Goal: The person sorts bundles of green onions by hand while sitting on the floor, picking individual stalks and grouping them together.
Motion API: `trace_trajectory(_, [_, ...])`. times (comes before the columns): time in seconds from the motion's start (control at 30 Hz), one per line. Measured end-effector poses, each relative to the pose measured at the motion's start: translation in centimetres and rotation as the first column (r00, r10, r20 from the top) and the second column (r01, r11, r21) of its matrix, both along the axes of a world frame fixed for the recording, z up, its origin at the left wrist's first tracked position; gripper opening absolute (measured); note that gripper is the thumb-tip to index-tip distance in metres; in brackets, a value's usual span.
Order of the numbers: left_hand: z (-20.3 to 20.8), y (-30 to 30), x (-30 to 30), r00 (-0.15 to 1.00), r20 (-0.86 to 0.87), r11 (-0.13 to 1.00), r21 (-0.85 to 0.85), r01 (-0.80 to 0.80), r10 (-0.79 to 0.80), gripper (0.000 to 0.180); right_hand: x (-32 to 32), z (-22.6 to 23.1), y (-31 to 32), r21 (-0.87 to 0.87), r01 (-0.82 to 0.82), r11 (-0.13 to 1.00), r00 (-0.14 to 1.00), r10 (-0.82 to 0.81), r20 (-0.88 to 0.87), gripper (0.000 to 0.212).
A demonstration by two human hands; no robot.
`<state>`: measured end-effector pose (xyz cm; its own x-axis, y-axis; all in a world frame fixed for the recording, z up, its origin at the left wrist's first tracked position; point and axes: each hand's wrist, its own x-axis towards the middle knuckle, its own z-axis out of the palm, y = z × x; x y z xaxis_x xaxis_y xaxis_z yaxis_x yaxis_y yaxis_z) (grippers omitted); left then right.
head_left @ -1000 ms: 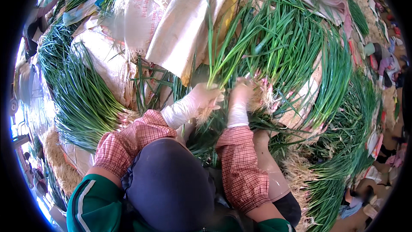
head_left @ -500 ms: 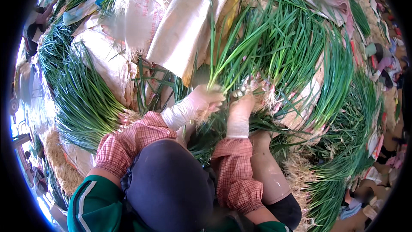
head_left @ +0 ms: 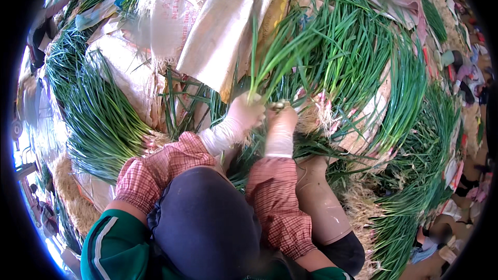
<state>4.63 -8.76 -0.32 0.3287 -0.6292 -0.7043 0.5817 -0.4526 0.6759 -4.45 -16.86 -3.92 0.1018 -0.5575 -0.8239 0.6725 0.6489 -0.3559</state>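
Observation:
My left hand (head_left: 246, 112), in a thin pale glove, is closed round a small bunch of spring onions (head_left: 258, 80), leaves pointing up and away from me. Close beside it, almost touching, is my right hand (head_left: 281, 123), also gloved, its fingers curled in; small rounded, shiny things show at its fingertips. What it grips, if anything, is hidden. Just right of that hand lies a heap of spring onions (head_left: 358, 57), their hairy roots (head_left: 320, 113) toward me. On my left rests a neat bundle of spring onions (head_left: 106, 119), roots facing my left forearm.
Pale woven sacks (head_left: 220, 26) lie ahead. More spring onions and loose leaves (head_left: 410, 161) are heaped at the right, with straw-coloured roots (head_left: 363, 205) beside my knee. A root pile (head_left: 78, 202) sits at the left. Other people are at the far left and right edges.
My right hand has moved left, away from the roots of the heap and up to my left hand. The left hand has shifted slightly left, still holding its bunch.

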Motion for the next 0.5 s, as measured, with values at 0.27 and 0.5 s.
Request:
trace_trajectory(0.27, [-1.7,0.6,0.1,0.774,0.619,0.989,0.033,0.144,-0.133,0.023,0.1,1.2,1.3,-0.143,-0.944,0.298,0.173,0.076,-0.982,0.050])
trace_trajectory(0.5, [2.3,-0.8,0.1,0.994,-0.085,0.989,-0.127,-0.075,0.065,0.020,-0.8,-3.2,2.1,-0.232,-0.275,0.933,0.961,0.263,-0.080,0.008])
